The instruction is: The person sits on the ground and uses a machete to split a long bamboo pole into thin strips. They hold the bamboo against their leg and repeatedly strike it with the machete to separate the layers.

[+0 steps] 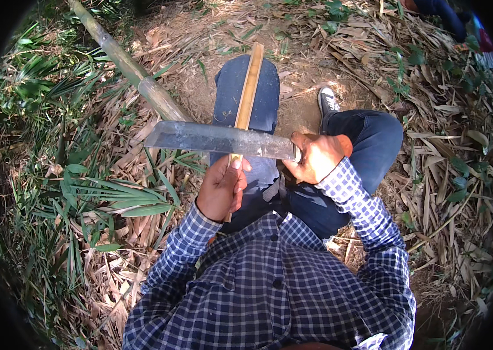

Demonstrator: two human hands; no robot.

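My right hand [320,156] is closed around the handle of a machete [217,139], whose broad grey blade points left across my lap. Under the blade runs a split bamboo strip [250,87], pale yellow on its inner face, lying lengthwise over my left knee. My left hand [223,185] grips the strip's near end just below the blade, thumb on top. The blade crosses over the strip and hides a short part of it; whether the edge touches it I cannot tell. Most of the machete's handle is covered by my fingers.
A long bamboo pole [124,61] slants down from the upper left toward my left leg. Dry leaves [450,140] cover the ground at right, and green leaves [135,195] stand at left. Another person's dark sleeve or trouser leg [446,14] shows at the upper right.
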